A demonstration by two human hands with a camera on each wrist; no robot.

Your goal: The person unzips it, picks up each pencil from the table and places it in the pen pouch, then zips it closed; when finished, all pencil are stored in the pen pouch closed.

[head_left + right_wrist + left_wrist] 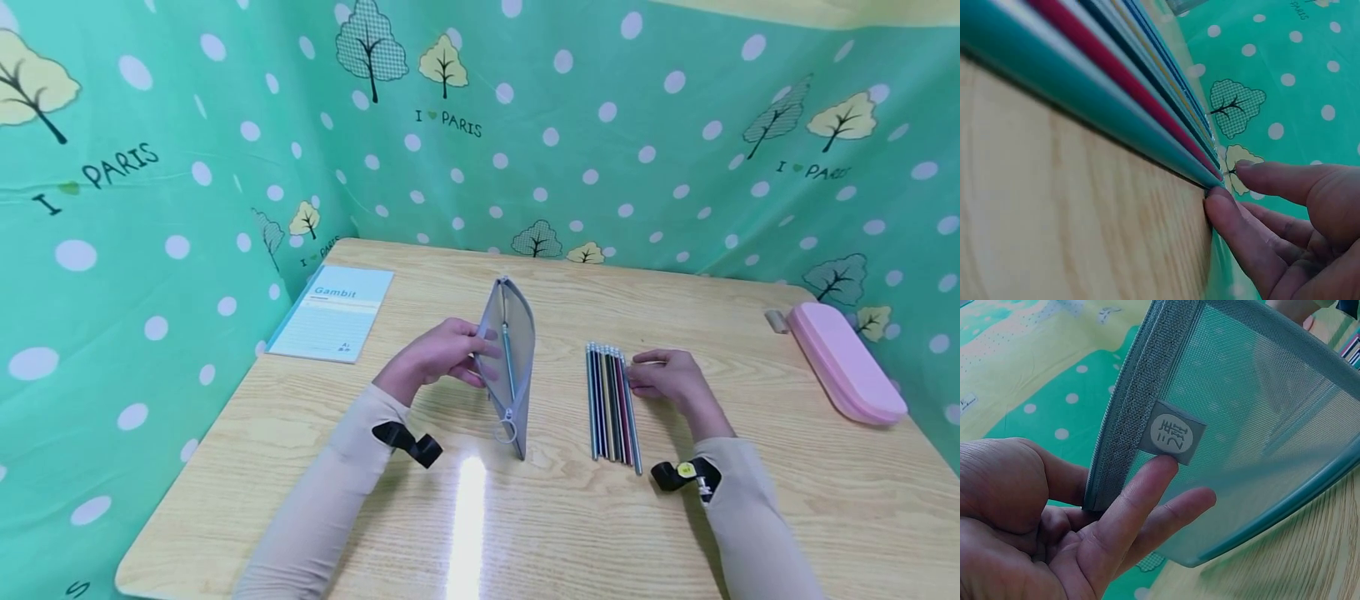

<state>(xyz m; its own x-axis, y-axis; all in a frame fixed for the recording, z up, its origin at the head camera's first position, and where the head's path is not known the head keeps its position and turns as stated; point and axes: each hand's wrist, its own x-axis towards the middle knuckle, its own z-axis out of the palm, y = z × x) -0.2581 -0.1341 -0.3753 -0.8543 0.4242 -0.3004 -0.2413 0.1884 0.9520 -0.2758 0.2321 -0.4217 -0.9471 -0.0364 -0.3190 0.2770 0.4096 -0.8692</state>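
Note:
A grey mesh zip pouch (525,333) stands on edge over the table, its zip undone and its mouth gaping upward. My left hand (450,350) pinches its near side, and in the left wrist view two fingers lie beside a small round-logo label (1171,432). Inside the pouch is one teal pencil (507,358). To the right lies a side-by-side row of several pencils (611,400) in various colours. My right hand (667,375) touches the far end of the outermost teal pencil (1072,97) with a fingertip, thumb and finger parted.
A light blue notebook (333,312) lies at the back left of the wooden table (540,533). At the far right are a pink pencil case (843,358) and a small grey object (777,322). A green patterned cloth (525,167) hangs behind the table.

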